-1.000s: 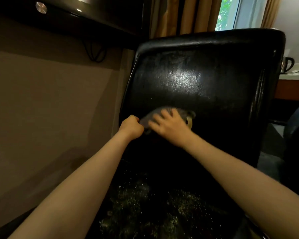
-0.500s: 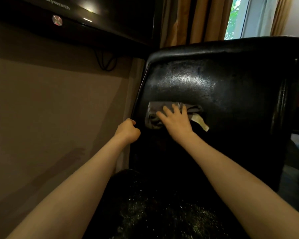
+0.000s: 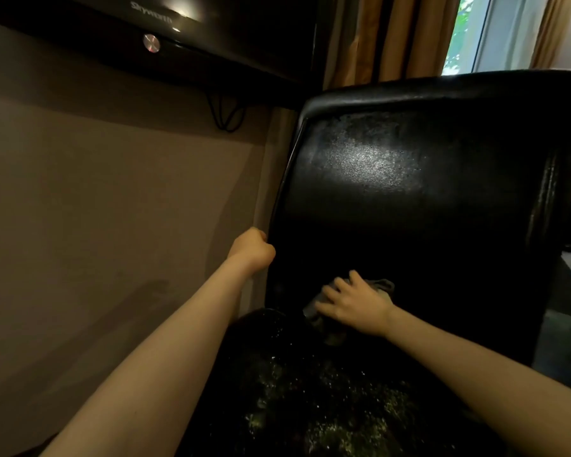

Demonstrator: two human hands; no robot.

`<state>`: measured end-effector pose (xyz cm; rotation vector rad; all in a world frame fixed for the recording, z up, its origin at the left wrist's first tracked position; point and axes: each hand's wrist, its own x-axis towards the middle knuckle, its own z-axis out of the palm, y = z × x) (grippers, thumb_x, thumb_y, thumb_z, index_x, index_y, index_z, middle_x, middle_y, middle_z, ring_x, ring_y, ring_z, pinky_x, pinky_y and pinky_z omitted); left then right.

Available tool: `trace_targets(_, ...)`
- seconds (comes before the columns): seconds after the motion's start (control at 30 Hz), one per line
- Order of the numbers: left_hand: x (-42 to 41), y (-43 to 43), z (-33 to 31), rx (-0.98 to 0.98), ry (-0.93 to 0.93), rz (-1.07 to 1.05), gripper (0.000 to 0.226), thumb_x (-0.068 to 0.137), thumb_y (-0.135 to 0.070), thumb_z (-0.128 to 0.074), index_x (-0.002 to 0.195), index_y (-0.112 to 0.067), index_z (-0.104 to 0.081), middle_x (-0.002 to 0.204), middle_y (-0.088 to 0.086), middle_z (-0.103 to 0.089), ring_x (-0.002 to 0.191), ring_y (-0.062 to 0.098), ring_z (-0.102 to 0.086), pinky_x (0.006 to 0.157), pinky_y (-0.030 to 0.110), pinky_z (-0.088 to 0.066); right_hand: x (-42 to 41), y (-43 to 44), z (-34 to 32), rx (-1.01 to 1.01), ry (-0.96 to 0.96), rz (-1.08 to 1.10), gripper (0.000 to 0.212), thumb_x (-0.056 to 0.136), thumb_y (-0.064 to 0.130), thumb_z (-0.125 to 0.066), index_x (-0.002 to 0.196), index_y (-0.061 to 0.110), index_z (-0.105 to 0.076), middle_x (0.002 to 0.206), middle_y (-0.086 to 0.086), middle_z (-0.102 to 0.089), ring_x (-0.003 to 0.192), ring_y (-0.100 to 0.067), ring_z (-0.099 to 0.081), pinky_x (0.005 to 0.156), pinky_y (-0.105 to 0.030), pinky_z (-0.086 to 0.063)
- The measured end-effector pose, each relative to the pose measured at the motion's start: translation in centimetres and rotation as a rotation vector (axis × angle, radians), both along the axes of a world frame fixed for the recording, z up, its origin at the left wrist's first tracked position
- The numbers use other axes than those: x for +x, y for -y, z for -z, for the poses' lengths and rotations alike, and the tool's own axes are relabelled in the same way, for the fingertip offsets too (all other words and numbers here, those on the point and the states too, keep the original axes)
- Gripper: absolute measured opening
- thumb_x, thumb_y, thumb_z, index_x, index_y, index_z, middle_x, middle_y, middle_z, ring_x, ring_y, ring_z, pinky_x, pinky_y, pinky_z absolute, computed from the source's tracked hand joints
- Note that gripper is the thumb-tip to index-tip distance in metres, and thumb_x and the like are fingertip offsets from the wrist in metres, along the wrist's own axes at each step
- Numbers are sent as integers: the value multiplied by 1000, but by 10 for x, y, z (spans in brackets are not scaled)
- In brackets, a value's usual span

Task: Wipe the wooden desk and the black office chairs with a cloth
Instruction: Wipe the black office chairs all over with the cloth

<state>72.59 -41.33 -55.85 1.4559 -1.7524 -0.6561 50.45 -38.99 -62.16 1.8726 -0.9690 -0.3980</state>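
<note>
My right hand [image 3: 353,305] pressed, with fingers spread flat, the crumpled grey cloth [image 3: 381,285] on the lowest part of the back of the black leather office chair [image 3: 409,199]. My left hand [image 3: 253,250] was clamped around its left edge. The speckled seat [image 3: 310,390] lay directly below the cloth, nearer to the right hand.

Glossy black leather-look chair [image 3: 409,179]; soft grey cloth [image 3: 381,285]; matt beige wall [image 3: 112,192].

Narrow gap between wall [image 3: 96,209] and chair back [image 3: 409,209]; television [image 3: 228,34] overhead.
</note>
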Motion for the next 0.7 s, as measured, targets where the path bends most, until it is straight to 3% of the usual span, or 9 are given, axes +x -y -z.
trace_targets(0.07,6,7,3,1,-1,-27,39,93,-5,-44,132,-8,-45,137,12,-45,120,27,-49,94,31,-40,29,15,-31,-89,28,-50,44,75,22,-34,91,27,-75,90,-8,-71,69,-26,-65,56,-37,-52)
trace_targets(0.23,22,17,16,36,31,-19,45,91,-7,-45,136,-8,-41,135,13,-48,119,28,-50,85,29,-43,86,63,-81,-266,191,119,40,77,23,-39,95,27,-74,99,-6,-71,80,-29,-67,67,-43,-53)
trace_targets(0.33,33,24,21,36,27,-34,43,92,-8,-44,135,-9,-43,135,12,-48,119,28,-50,86,29,-43,102,81,-69,-243,219,213,32,78,27,-61,109,29,-69,113,-5,-66,100,-29,-63,81,-52,-50)
trace_targets(0.43,33,31,26,18,31,-36,41,91,-8,-45,133,-8,-44,135,14,-49,119,30,-50,92,33,-44,94,92,-27,-172,145,144,35,56,36,-83,88,28,-75,96,-3,-71,88,-26,-67,75,-53,-53)
trace_targets(0.53,28,36,37,39,102,-10,42,93,-8,-43,135,-6,-41,138,14,-45,125,30,-46,97,32,-40,76,89,17,-101,-126,60,19,71,30,-69,89,25,-75,93,-2,-71,93,-25,-64,84,-53,-50)
trace_targets(0.6,26,42,49,66,173,3,41,95,-7,-41,136,-4,-40,138,16,-44,126,30,-44,98,32,-39,64,84,37,14,-280,103,29,87,21,-59,115,17,-65,116,-9,-63,118,-32,-49,103,-57,-33)
trace_targets(0.63,25,46,56,90,234,7,37,96,-7,-40,133,-2,-42,135,16,-46,125,30,-45,97,33,-39,61,84,47,48,-312,134,33,93,17,-52,125,12,-57,127,-12,-56,127,-34,-39,108,-56,-25)
trace_targets(0.7,27,57,73,183,416,44,25,96,-4,-40,119,-3,-51,120,15,-53,118,31,-49,93,33,-42,72,88,53,61,-254,145,34,98,15,-42,130,8,-51,131,-14,-52,127,-35,-34,106,-49,-26)
